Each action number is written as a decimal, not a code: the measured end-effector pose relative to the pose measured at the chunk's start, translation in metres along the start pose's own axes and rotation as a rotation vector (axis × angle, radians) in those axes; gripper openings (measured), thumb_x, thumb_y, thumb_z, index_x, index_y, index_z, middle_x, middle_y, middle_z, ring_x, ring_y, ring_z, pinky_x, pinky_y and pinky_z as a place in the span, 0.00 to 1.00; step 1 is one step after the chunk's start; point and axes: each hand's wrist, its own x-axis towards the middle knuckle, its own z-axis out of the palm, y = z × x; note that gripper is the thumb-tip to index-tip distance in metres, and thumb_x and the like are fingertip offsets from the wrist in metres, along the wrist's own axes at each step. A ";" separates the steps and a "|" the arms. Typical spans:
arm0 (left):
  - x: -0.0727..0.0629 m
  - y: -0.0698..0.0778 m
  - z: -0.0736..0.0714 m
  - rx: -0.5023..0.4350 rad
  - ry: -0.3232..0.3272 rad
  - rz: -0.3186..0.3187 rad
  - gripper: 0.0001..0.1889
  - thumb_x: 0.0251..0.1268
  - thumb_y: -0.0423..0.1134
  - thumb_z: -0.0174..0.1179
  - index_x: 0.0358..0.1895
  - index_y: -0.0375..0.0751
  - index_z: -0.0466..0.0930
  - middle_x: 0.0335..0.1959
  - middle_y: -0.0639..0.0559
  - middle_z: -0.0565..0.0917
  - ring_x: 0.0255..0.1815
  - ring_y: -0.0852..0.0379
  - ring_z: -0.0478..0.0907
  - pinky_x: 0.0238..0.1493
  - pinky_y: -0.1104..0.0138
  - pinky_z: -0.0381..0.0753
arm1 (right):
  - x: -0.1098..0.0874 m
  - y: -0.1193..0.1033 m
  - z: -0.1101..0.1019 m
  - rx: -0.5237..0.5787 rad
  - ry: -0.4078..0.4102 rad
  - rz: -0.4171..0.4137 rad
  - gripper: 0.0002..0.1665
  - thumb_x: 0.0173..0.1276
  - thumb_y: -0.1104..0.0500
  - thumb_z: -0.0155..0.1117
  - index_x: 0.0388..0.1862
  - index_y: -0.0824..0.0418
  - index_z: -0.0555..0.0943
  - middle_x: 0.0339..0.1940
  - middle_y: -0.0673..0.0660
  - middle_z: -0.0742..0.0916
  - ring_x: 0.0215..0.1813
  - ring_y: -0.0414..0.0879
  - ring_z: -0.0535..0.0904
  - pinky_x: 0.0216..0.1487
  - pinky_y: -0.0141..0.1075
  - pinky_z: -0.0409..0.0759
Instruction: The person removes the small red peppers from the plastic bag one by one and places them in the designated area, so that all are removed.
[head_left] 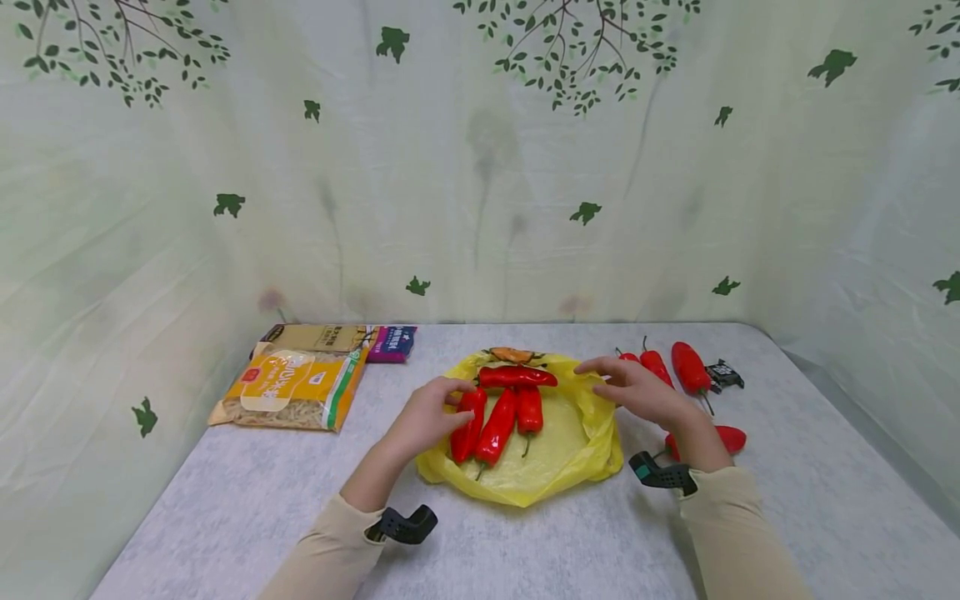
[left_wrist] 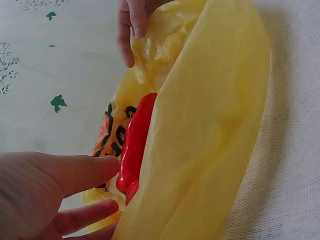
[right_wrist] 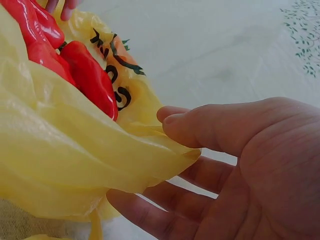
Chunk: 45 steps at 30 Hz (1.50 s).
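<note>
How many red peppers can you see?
8 red peppers: four in the yellow bag, one at the back and three in front; four on the table to its right, three farther back and one partly behind the right arm. More could be hidden.

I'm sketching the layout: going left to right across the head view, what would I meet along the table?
Orange-and-yellow food packet → left hand → yellow plastic bag holding red peppers → right hand → small black packet.
</note>
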 end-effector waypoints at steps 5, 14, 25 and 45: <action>0.002 -0.001 0.003 0.030 -0.028 0.004 0.22 0.60 0.37 0.70 0.59 0.47 0.82 0.60 0.43 0.79 0.59 0.45 0.79 0.52 0.56 0.87 | -0.001 -0.002 0.001 0.005 -0.008 -0.013 0.22 0.73 0.52 0.60 0.65 0.47 0.77 0.72 0.58 0.75 0.70 0.61 0.71 0.64 0.52 0.80; 0.002 -0.005 0.008 0.088 -0.044 0.019 0.24 0.57 0.38 0.73 0.59 0.46 0.83 0.56 0.43 0.79 0.55 0.46 0.78 0.52 0.55 0.86 | 0.001 -0.003 0.002 0.004 -0.005 -0.008 0.22 0.73 0.52 0.60 0.64 0.47 0.77 0.73 0.58 0.75 0.71 0.61 0.71 0.65 0.53 0.79; 0.002 -0.008 0.011 0.036 -0.025 -0.012 0.18 0.58 0.31 0.69 0.51 0.48 0.87 0.56 0.44 0.79 0.55 0.47 0.76 0.53 0.55 0.85 | 0.001 -0.003 0.003 0.007 -0.016 -0.006 0.22 0.73 0.54 0.60 0.65 0.49 0.77 0.73 0.59 0.74 0.71 0.62 0.70 0.65 0.54 0.79; -0.005 0.008 -0.015 -0.135 -0.173 -0.083 0.18 0.61 0.29 0.65 0.52 0.51 0.87 0.63 0.45 0.77 0.59 0.45 0.77 0.49 0.57 0.88 | 0.003 -0.002 0.005 -0.004 -0.008 0.006 0.21 0.73 0.54 0.60 0.63 0.49 0.78 0.73 0.59 0.75 0.72 0.62 0.69 0.65 0.53 0.79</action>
